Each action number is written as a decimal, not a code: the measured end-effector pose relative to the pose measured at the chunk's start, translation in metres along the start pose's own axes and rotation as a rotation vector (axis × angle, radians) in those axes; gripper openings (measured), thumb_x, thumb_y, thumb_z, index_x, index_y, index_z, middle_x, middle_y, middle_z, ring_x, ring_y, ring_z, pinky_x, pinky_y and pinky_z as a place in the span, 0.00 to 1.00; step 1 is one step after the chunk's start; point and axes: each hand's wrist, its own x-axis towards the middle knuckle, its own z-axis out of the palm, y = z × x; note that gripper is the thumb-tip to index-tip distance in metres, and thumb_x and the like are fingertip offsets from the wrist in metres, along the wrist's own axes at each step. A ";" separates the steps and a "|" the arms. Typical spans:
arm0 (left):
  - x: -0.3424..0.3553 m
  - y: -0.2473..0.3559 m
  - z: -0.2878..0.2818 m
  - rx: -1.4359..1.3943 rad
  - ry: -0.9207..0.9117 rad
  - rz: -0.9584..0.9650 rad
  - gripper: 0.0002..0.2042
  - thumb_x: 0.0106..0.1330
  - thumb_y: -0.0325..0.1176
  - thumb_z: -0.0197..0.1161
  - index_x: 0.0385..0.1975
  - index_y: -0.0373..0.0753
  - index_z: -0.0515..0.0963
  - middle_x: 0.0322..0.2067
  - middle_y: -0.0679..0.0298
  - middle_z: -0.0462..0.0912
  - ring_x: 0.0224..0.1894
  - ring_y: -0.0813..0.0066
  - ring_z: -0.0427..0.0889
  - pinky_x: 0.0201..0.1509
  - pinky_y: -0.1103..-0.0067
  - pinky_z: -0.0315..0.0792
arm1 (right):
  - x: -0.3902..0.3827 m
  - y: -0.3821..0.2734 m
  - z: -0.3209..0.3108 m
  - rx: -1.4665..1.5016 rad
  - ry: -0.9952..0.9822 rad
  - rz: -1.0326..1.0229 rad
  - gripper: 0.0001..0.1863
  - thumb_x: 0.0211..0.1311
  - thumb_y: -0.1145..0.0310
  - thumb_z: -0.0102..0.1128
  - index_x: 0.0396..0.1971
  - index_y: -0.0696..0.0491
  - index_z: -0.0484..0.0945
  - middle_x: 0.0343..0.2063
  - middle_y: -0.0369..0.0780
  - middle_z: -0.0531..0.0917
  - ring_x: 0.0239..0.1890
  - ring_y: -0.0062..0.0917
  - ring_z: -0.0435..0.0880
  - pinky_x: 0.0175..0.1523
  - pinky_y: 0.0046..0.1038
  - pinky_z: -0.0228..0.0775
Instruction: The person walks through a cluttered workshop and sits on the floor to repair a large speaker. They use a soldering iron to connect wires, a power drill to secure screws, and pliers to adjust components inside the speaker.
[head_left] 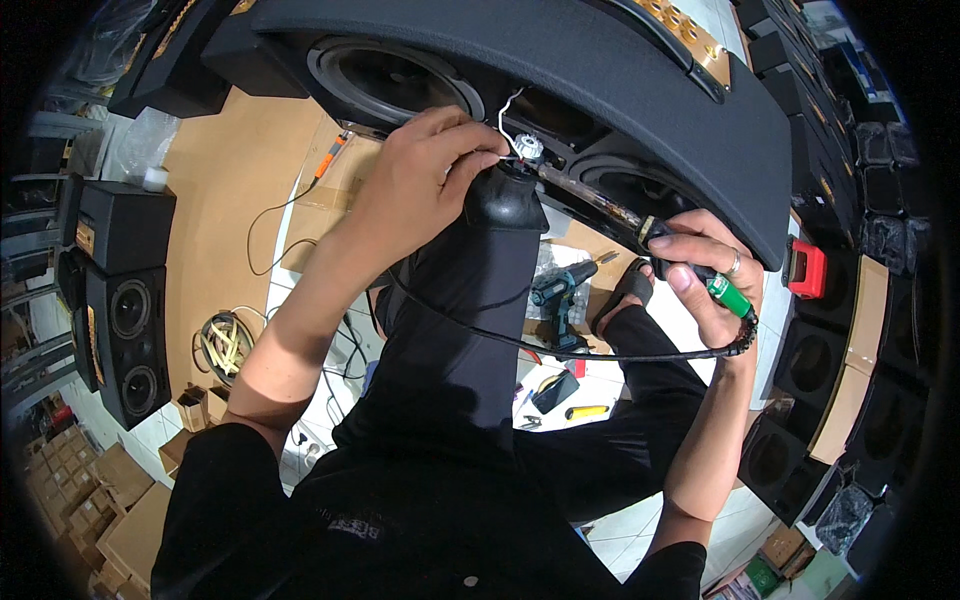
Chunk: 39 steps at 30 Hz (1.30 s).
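Note:
My left hand (425,165) is closed, thumb and forefinger pinching the end of a thin wire (510,158). Right beside the fingertips is a small pale round part (529,147), with a white lead (503,118) curving up toward the speaker cabinet (600,75). A soldering iron (600,203) with a dark handle and green cord end is gripped in my right hand (705,265). Its shaft points left, its tip close to the pale part; whether they touch I cannot tell. Under them, a glossy black piece (505,203) rests over my knee.
The cabinet's round speaker cone (395,80) faces me. A cordless drill (567,300) and a yellow-handled tool (586,411) are on the floor between my legs. An orange-handled tool (331,155) lies left on cardboard. Black speaker boxes (130,330) stand left; the iron's black cord (600,356) crosses my legs.

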 end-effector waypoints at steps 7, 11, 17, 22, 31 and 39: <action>0.004 0.006 -0.005 -0.045 -0.015 -0.105 0.06 0.63 0.26 0.67 0.38 0.36 0.83 0.32 0.62 0.84 0.33 0.73 0.83 0.35 0.79 0.75 | 0.006 0.002 -0.002 0.037 -0.042 0.003 0.10 0.57 0.68 0.68 0.38 0.55 0.88 0.36 0.43 0.85 0.38 0.29 0.84 0.45 0.28 0.74; -0.008 0.018 -0.050 -0.043 0.057 -0.236 0.06 0.62 0.25 0.68 0.39 0.36 0.83 0.32 0.61 0.84 0.32 0.75 0.82 0.37 0.79 0.74 | -0.002 -0.005 -0.006 0.022 -0.013 0.036 0.11 0.58 0.65 0.67 0.37 0.56 0.87 0.37 0.45 0.85 0.40 0.33 0.83 0.46 0.30 0.74; -0.071 0.041 -0.181 0.074 0.180 -0.339 0.07 0.71 0.24 0.59 0.46 0.37 0.81 0.31 0.61 0.82 0.29 0.80 0.79 0.32 0.86 0.72 | -0.021 -0.015 -0.009 0.023 -0.006 0.075 0.14 0.55 0.61 0.69 0.38 0.54 0.88 0.37 0.46 0.83 0.39 0.30 0.82 0.45 0.29 0.72; -0.086 0.058 -0.235 -0.042 0.400 -0.053 0.08 0.73 0.23 0.56 0.48 0.36 0.77 0.36 0.57 0.81 0.32 0.76 0.81 0.35 0.86 0.75 | -0.029 -0.016 -0.009 0.110 0.056 0.002 0.15 0.55 0.61 0.70 0.38 0.54 0.88 0.37 0.47 0.83 0.38 0.31 0.82 0.43 0.28 0.72; -0.022 0.032 -0.060 -0.047 -0.191 -0.171 0.07 0.63 0.23 0.66 0.40 0.34 0.81 0.34 0.62 0.81 0.33 0.77 0.80 0.34 0.78 0.72 | -0.028 -0.016 -0.002 0.187 0.160 0.155 0.20 0.57 0.66 0.71 0.47 0.60 0.80 0.41 0.45 0.83 0.43 0.27 0.84 0.50 0.27 0.76; 0.000 0.024 -0.024 0.067 -0.261 0.012 0.08 0.67 0.30 0.62 0.43 0.37 0.77 0.36 0.59 0.79 0.35 0.57 0.82 0.39 0.70 0.77 | -0.024 -0.003 -0.010 0.123 0.102 0.136 0.18 0.57 0.68 0.73 0.45 0.59 0.82 0.41 0.44 0.84 0.44 0.27 0.83 0.52 0.28 0.74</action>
